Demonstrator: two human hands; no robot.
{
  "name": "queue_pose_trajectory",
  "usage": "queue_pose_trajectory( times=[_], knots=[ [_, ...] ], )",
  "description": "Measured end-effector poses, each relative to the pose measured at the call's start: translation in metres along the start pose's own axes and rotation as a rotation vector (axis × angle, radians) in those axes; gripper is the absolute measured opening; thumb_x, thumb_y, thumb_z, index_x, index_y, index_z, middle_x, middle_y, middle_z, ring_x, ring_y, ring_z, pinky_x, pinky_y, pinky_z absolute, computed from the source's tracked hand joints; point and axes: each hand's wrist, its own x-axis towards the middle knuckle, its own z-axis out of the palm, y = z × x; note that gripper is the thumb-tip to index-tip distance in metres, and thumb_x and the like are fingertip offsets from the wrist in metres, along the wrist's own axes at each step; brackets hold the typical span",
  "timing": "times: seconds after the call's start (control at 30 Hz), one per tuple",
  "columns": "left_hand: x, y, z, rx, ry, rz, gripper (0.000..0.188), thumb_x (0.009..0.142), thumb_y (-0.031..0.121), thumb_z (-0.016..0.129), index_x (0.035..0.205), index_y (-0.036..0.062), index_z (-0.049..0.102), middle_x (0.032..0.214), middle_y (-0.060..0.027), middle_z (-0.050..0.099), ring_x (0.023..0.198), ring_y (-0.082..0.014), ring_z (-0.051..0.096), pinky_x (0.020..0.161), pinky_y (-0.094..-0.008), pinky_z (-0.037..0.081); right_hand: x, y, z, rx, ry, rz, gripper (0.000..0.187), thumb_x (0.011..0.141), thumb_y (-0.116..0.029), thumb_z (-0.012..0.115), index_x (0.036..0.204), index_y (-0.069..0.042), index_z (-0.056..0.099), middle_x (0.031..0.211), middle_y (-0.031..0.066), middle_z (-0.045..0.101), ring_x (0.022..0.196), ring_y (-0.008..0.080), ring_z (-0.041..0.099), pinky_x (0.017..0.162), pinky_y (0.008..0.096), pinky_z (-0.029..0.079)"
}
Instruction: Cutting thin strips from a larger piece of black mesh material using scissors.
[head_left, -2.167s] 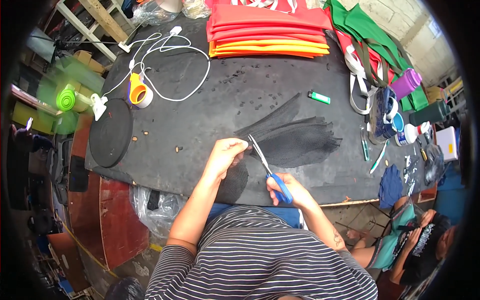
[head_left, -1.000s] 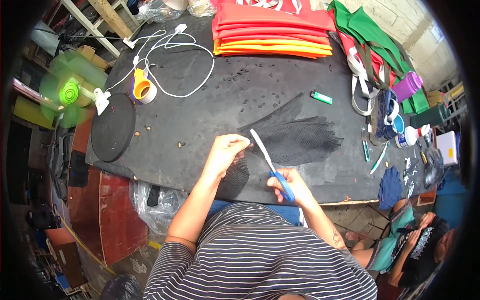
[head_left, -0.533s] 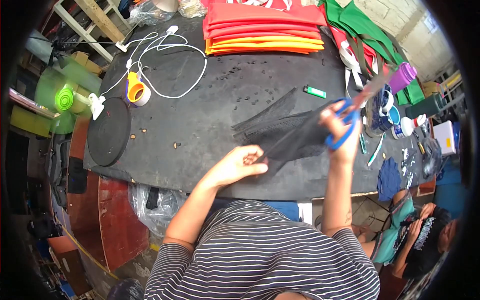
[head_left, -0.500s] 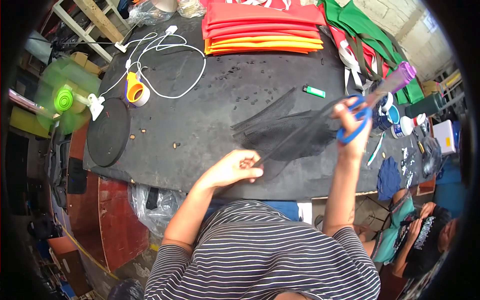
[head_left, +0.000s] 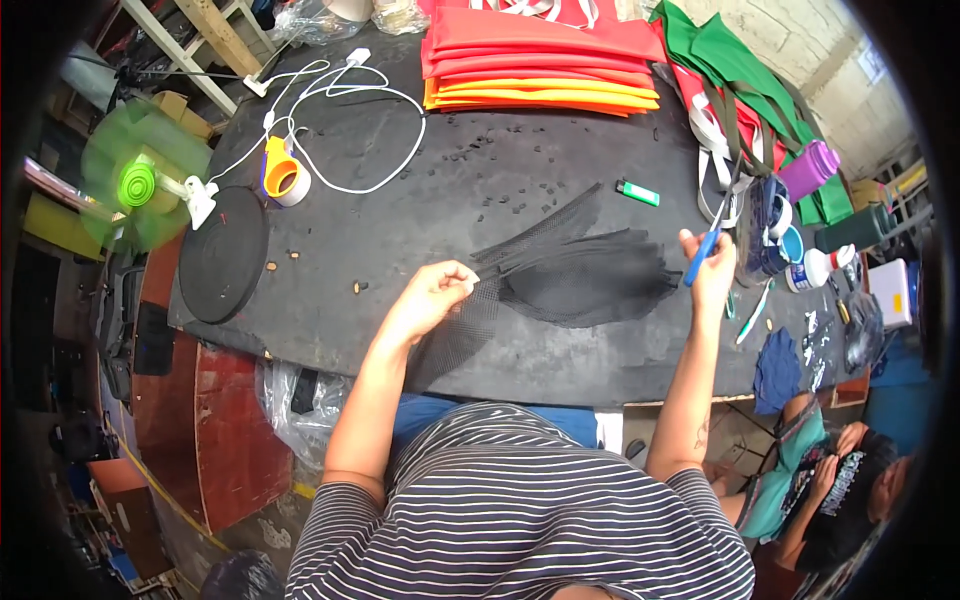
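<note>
My left hand is closed in a pinch on the edge of a loose piece of black mesh fabric, which drapes down toward the table's front edge. To its right lies a rounded pile of black mesh, with a narrower mesh strip stretching up and away from it. My right hand, beyond the pile's right end, grips a pair of scissors by the blue handles. Their blades point away from me, toward the containers. Whether the blades are parted is hard to make out.
Red and orange folded bags are stacked at the back. Green bags lie back right, near a purple bottle and a white bottle. A green lighter, tape dispenser, black strap roll and spinning fan surround the work area.
My left hand has moved up and left, and the mesh stretched between my hands now hangs from the left one alone. The scissors have turned upright in my right hand.
</note>
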Motion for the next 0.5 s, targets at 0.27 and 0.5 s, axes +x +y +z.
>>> queue_pose_trajectory(
  times=[0.27, 0.5],
  knots=[
    [0.013, -0.025, 0.016, 0.0, 0.129, 0.146, 0.014, 0.076, 0.013, 0.066, 0.083, 0.002, 0.061, 0.064, 0.0032, 0.054, 0.055, -0.0032, 0.045, 0.05, -0.018, 0.035, -0.108, -0.051, 0.018, 0.633, -1.106, 0.428, 0.023, 0.083, -0.023, 0.057, 0.08, -0.001, 0.052, 0.065, 0.0052, 0.054, 0.053, 0.0122, 0.054, 0.052, 0.0233, 0.044],
    [0.013, -0.019, 0.016, 0.015, 0.196, 0.066, 0.014, 0.079, 0.012, 0.06, 0.076, -0.0004, 0.064, 0.061, 0.0014, 0.055, 0.056, -0.004, 0.047, 0.052, -0.0181, 0.036, -0.149, -0.052, 0.019, 0.575, -1.432, 0.559, 0.042, 0.083, -0.045, 0.054, 0.081, -0.003, 0.054, 0.065, 0.0026, 0.054, 0.055, 0.0097, 0.054, 0.053, 0.0215, 0.043]
  ],
)
